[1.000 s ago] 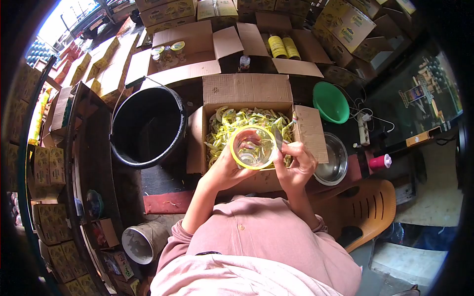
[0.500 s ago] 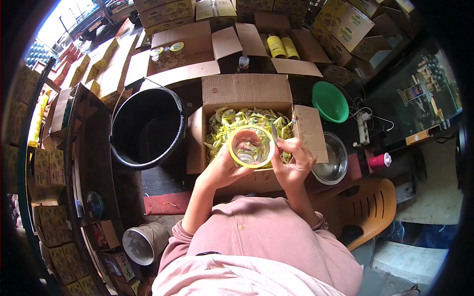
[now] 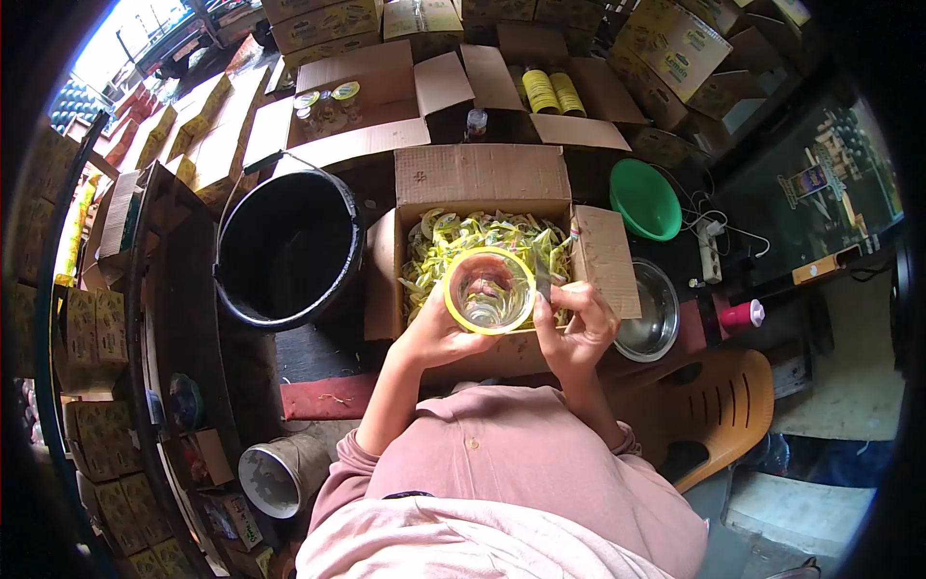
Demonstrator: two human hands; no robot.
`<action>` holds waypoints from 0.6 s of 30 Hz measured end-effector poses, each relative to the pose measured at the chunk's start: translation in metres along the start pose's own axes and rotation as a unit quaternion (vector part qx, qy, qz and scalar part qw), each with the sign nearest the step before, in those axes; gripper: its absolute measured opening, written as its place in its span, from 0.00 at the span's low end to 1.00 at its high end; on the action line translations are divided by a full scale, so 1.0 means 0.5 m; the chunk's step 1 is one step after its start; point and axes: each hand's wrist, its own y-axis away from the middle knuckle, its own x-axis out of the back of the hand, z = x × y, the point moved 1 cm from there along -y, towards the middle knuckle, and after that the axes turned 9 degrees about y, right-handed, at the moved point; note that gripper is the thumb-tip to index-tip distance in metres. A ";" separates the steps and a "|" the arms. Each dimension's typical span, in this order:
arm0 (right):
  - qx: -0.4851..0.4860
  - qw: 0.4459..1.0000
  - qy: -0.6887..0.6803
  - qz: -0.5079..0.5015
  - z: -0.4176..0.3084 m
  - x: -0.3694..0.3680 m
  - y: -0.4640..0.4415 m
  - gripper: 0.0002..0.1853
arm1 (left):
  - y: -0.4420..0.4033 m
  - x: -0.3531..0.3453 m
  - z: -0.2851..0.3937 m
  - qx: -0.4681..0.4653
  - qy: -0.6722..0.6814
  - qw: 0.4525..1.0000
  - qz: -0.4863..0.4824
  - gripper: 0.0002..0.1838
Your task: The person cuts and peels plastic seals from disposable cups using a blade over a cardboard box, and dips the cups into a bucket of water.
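My left hand [image 3: 432,333] is wrapped round a clear plastic jar [image 3: 490,311] with a yellow rim, its open mouth tilted up toward me. In my right hand [image 3: 579,326], thumb and fingers pinch a thin knife [image 3: 541,270], its blade pointing up beside the right edge of the rim. Whether the blade touches the rim I cannot tell. Just beyond both hands, an open cardboard box [image 3: 482,177] is filled with yellow-and-clear plastic scraps or wrappers [image 3: 446,236].
A black bucket [image 3: 224,275] stands left of the box. On the right are a green basin [image 3: 644,198], a metal bowl [image 3: 672,314] and a power strip [image 3: 709,256]. Behind stand open cartons with jars [image 3: 345,94] and yellow rolls [image 3: 540,92]. An orange chair [image 3: 738,405] is beside me.
The knife and my right fingers have shifted slightly right and down along the jar's rim. The jar's mouth has turned a little more toward me; my left hand keeps its grip.
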 end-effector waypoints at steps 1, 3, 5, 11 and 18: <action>0.002 1.000 0.003 -0.002 0.001 0.000 0.004 0.08 | 0.000 -0.001 0.002 -0.002 0.002 1.000 0.005 0.36; -0.007 1.000 -0.001 -0.001 -0.002 -0.002 0.008 0.08 | 0.000 -0.001 0.001 0.002 -0.005 1.000 0.011 0.36; -0.010 1.000 0.001 0.002 -0.007 -0.005 0.007 0.08 | 0.000 0.001 -0.005 0.015 -0.023 1.000 0.013 0.36; 0.001 1.000 0.021 0.014 -0.015 -0.015 -0.003 0.11 | 0.000 0.003 -0.008 0.014 -0.034 0.999 0.029 0.37; 0.009 1.000 0.021 -0.004 0.000 -0.019 -0.016 0.11 | -0.003 0.002 -0.005 -0.001 -0.040 0.999 -0.010 0.38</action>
